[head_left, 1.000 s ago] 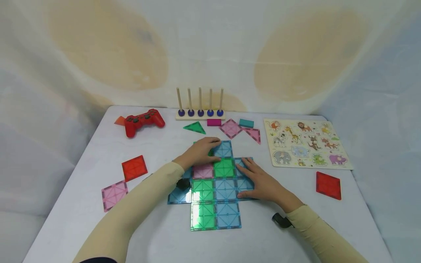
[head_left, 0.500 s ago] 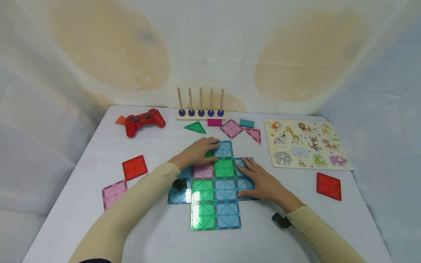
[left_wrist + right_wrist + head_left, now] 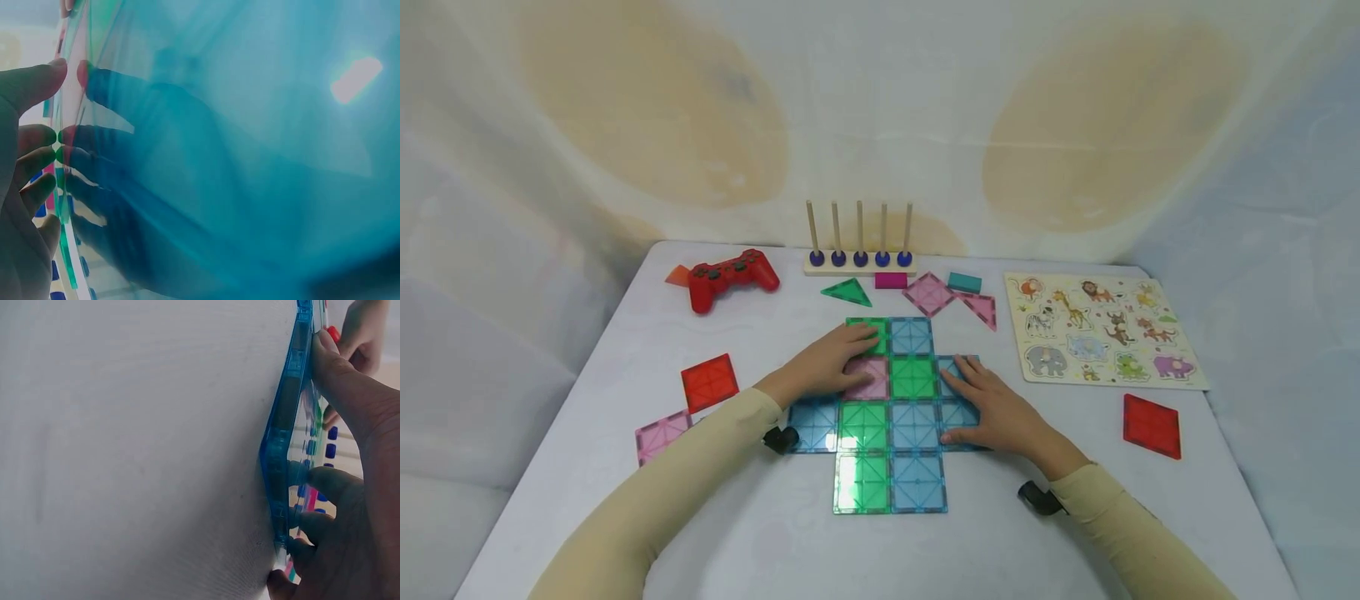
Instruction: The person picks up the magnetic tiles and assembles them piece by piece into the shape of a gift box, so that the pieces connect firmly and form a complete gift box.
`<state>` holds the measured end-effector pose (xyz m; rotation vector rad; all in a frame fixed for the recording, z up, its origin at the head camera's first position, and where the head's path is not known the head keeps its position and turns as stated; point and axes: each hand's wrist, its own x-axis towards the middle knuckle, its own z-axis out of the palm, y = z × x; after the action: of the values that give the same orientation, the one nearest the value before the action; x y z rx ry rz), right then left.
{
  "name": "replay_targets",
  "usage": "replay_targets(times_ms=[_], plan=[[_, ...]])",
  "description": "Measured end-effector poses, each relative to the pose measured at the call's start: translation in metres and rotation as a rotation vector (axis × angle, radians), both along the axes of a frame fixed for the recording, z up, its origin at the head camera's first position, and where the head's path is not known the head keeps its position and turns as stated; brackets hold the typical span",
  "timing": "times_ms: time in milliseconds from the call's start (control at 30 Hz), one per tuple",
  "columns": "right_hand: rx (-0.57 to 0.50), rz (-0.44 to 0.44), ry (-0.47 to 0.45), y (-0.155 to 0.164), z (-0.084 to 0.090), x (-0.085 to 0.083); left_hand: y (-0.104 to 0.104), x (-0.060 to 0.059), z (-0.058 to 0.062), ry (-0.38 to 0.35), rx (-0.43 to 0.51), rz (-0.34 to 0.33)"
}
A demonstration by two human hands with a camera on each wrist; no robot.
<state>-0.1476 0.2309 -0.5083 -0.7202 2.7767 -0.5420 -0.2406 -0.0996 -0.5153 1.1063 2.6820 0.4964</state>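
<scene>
The left hand [image 3: 830,365] lies flat, fingers straight, on the pink tile [image 3: 867,377] of the tile mat [image 3: 889,425] at the table's [image 3: 775,533] centre. The right hand [image 3: 992,407] presses flat on the mat's right-edge blue tiles [image 3: 958,414]. Bare tabletop rings the mat; a red tile [image 3: 709,382] and animal puzzle [image 3: 1101,331] lie well apart.

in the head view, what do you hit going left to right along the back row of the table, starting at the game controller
red game controller → wooden peg rack → pink square tile → teal block → animal puzzle board
</scene>
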Motion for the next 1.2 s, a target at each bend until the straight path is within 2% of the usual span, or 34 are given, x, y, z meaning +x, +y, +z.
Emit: replay_targets(times_ms=[200,300,533,767,967,1200], plan=[[-0.001,0.000,0.011,-0.001,0.001,-0.001,-0.012,0.015,-0.003,-0.015,0.015,0.020],[-0.024,0.012,0.018,-0.001,0.000,-0.002,-0.017,0.029,0.000,-0.024,0.014,0.024],[-0.083,0.025,-0.039,0.011,-0.001,0.000,-0.025,0.060,0.007,-0.040,0.038,-0.019],[-0.037,0.062,-0.016,0.023,0.002,0.001,-0.033,0.081,0.005,-0.065,0.001,-0.015],[-0.017,0.064,-0.053,0.030,0.009,0.004,-0.028,0.098,0.005,-0.079,0.000,-0.048],[-0.006,0.076,-0.066,0.031,0.010,0.004,-0.020,0.117,0.005,-0.001,-0.052,-0.130]])
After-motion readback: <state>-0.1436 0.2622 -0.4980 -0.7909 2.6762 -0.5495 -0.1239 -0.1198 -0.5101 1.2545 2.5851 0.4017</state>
